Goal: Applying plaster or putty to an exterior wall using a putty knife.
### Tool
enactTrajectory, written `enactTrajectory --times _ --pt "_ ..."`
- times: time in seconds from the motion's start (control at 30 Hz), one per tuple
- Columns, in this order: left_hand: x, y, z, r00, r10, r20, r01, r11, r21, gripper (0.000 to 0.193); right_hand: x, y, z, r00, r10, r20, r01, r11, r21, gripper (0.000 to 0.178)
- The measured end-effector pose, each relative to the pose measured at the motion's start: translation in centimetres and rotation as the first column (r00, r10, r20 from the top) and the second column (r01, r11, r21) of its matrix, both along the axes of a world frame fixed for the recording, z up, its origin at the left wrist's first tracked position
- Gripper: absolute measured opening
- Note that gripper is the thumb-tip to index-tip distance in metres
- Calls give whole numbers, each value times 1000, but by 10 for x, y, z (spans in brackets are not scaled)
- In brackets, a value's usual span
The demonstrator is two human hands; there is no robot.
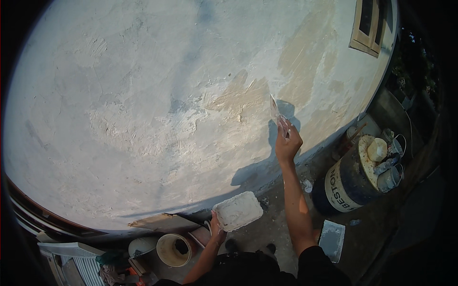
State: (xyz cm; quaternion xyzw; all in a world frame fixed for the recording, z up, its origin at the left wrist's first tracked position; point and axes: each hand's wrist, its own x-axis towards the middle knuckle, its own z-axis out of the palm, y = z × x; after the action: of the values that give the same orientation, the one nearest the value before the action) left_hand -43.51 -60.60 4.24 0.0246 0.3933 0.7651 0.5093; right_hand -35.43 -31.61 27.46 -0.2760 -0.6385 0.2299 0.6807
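My right hand [288, 140] is raised to the wall, its fingers closed round the handle of a putty knife [274, 107]. The blade stands upright at the wall; whether it touches the surface I cannot tell. Low in front of me, my left hand [217, 228] grips the left edge of a shallow rectangular tray [238, 210] smeared with whitish paste. The pale wall [143, 86] carries rough whitish smears, with damp-looking tan patches [243, 95] left of the blade and above it.
A dark drum [339, 187] with a pale band stands to the right, with pots and tins on top. A grey-coated rectangular pan [332, 241] lies near it. At lower left are a cream bucket [174, 250] and corrugated sheeting [81, 262]. A wooden-framed window [367, 28] is upper right.
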Motion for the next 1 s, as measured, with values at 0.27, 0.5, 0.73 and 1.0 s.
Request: enactTrajectory --times 0.27,0.5,0.73,1.0 --pt "6 6 11 1000 8 9 -8 1000 6 62 -77 -46 2 929 -69 364 -62 940 336 25" --pt "2 1 5 1000 -14 -8 14 1000 10 61 -89 -82 -29 915 -7 403 -156 916 370 21" --pt "-2 -10 11 999 7 -42 -7 1000 -1 63 -55 -39 -12 975 -186 124 169 976 136 18" --pt "-3 -15 15 997 2 -79 -2 1000 0 65 -140 -87 -39 951 -104 290 22 962 272 24"
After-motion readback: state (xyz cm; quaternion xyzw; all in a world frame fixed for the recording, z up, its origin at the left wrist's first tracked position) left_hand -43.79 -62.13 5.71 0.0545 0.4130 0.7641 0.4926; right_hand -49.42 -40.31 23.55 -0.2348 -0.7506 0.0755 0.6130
